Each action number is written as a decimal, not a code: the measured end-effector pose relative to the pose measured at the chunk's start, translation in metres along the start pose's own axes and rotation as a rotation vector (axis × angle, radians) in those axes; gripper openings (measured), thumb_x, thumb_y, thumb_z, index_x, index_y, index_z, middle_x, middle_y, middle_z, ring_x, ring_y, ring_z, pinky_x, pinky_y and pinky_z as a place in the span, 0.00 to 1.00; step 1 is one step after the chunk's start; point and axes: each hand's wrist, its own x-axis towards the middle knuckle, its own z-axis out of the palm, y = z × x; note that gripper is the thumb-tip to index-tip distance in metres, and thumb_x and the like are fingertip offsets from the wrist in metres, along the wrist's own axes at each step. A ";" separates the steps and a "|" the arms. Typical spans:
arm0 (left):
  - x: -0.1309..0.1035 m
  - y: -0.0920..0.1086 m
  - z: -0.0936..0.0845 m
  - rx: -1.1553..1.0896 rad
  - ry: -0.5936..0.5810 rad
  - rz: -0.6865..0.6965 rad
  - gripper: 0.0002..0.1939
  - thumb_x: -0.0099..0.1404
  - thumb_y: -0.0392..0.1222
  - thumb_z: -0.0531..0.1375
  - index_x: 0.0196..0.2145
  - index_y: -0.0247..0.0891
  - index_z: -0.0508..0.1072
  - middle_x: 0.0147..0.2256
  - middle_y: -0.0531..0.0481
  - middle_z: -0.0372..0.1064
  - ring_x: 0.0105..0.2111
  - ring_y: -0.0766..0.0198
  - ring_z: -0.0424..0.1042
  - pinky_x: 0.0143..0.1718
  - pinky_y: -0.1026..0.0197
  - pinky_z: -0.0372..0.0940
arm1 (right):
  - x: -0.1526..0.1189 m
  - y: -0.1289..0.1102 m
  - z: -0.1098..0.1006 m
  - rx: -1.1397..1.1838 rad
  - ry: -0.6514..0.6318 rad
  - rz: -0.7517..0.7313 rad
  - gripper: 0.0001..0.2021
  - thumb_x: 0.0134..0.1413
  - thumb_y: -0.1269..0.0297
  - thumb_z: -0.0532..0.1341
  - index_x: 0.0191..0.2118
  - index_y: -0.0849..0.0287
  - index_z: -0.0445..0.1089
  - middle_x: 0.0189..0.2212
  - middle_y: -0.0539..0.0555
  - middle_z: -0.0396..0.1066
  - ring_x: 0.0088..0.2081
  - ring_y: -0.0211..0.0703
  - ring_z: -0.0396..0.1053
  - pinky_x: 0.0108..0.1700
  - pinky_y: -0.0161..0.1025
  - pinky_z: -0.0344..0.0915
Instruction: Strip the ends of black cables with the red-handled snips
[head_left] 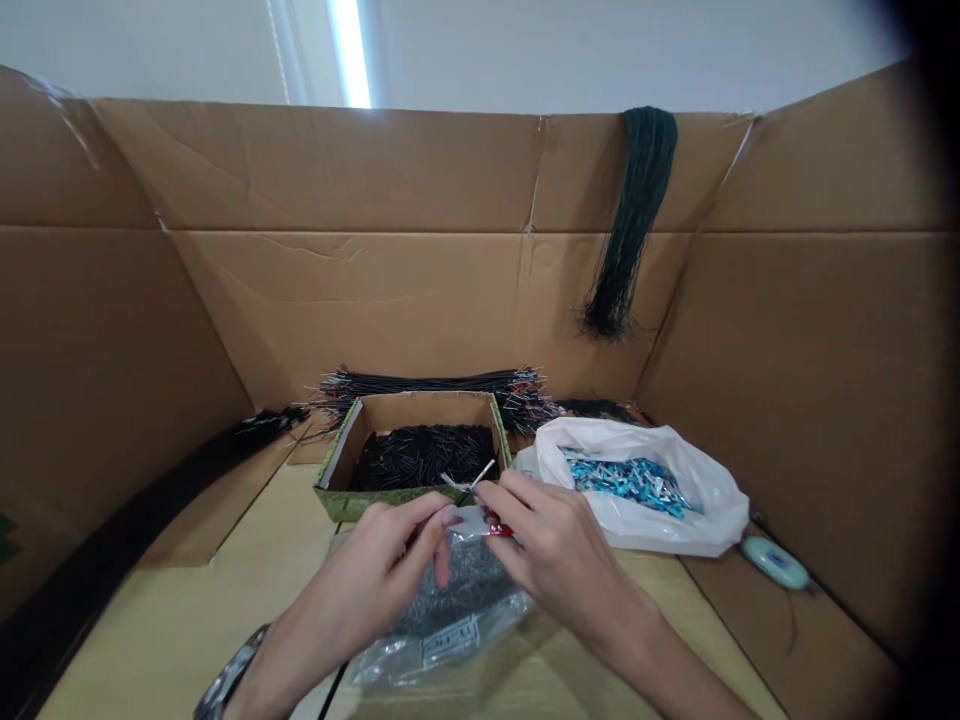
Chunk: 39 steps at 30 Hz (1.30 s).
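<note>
- Above the clear bag [450,600], the left hand [409,545] and right hand [544,525] pinch thin wires [486,469], fingertips closed; the right also holds a red object [499,530].
- Working the wires seems in hand; the next move calls for steady fingers.

Black pieces [424,458], green-patterned box [375,505]
Around the box: black wires [431,384] with orange and silvery ends at twelve o'clock, dark green strands [641,200] between one and two, white bag [660,537] with blue-and-silver bits [637,485] at three, pale yellow tabletop [262,565] at eight; slim strip [484,474] silvery white.
</note>
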 end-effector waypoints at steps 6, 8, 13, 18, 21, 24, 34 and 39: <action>-0.001 -0.010 0.001 0.071 -0.071 -0.090 0.24 0.77 0.48 0.47 0.28 0.39 0.72 0.23 0.56 0.73 0.25 0.63 0.71 0.31 0.63 0.56 | -0.021 0.006 -0.014 0.270 -0.158 0.302 0.07 0.67 0.64 0.59 0.41 0.58 0.73 0.37 0.54 0.71 0.40 0.45 0.70 0.42 0.41 0.63; -0.003 -0.013 0.006 0.107 -0.114 -0.105 0.24 0.77 0.49 0.46 0.28 0.39 0.72 0.23 0.55 0.73 0.25 0.63 0.71 0.30 0.63 0.56 | -0.029 0.006 -0.018 0.288 -0.201 0.332 0.07 0.67 0.64 0.59 0.40 0.58 0.73 0.37 0.54 0.72 0.40 0.46 0.70 0.42 0.41 0.63; -0.011 -0.022 0.020 0.199 -0.148 -0.098 0.21 0.76 0.46 0.46 0.30 0.39 0.72 0.23 0.52 0.72 0.22 0.63 0.69 0.27 0.62 0.55 | -0.041 0.001 -0.010 0.275 -0.285 0.330 0.11 0.67 0.59 0.59 0.33 0.55 0.73 0.28 0.51 0.73 0.31 0.43 0.68 0.33 0.39 0.58; -0.018 -0.029 0.027 0.193 -0.134 -0.138 0.19 0.76 0.46 0.47 0.36 0.38 0.73 0.22 0.51 0.73 0.22 0.62 0.71 0.25 0.63 0.57 | -0.038 -0.004 0.007 0.257 -0.278 0.334 0.10 0.65 0.62 0.61 0.31 0.55 0.71 0.25 0.49 0.72 0.25 0.40 0.65 0.28 0.37 0.53; -0.023 -0.030 0.029 0.211 -0.138 -0.162 0.18 0.76 0.45 0.46 0.37 0.38 0.73 0.22 0.50 0.73 0.22 0.61 0.73 0.26 0.63 0.58 | -0.031 -0.005 0.015 0.270 -0.303 0.324 0.12 0.65 0.61 0.61 0.29 0.56 0.71 0.23 0.49 0.71 0.24 0.39 0.65 0.26 0.37 0.51; -0.026 -0.029 0.032 0.243 -0.152 -0.167 0.18 0.77 0.44 0.46 0.37 0.37 0.73 0.23 0.49 0.74 0.22 0.61 0.73 0.27 0.62 0.59 | -0.025 -0.005 0.020 0.256 -0.334 0.299 0.14 0.64 0.61 0.62 0.26 0.56 0.70 0.21 0.48 0.70 0.23 0.39 0.63 0.26 0.37 0.49; -0.037 -0.037 0.043 0.438 -0.207 -0.166 0.18 0.77 0.41 0.46 0.41 0.35 0.75 0.29 0.42 0.76 0.30 0.52 0.78 0.29 0.58 0.60 | -0.022 -0.008 0.031 0.176 -0.425 0.210 0.14 0.68 0.63 0.58 0.30 0.58 0.72 0.25 0.51 0.72 0.28 0.41 0.67 0.29 0.37 0.52; -0.046 -0.047 0.044 0.536 -0.275 -0.188 0.18 0.76 0.37 0.47 0.37 0.35 0.75 0.30 0.39 0.77 0.31 0.48 0.78 0.29 0.56 0.62 | -0.010 -0.011 0.043 0.095 -0.561 0.082 0.11 0.67 0.65 0.58 0.36 0.62 0.76 0.28 0.56 0.75 0.29 0.44 0.71 0.29 0.37 0.52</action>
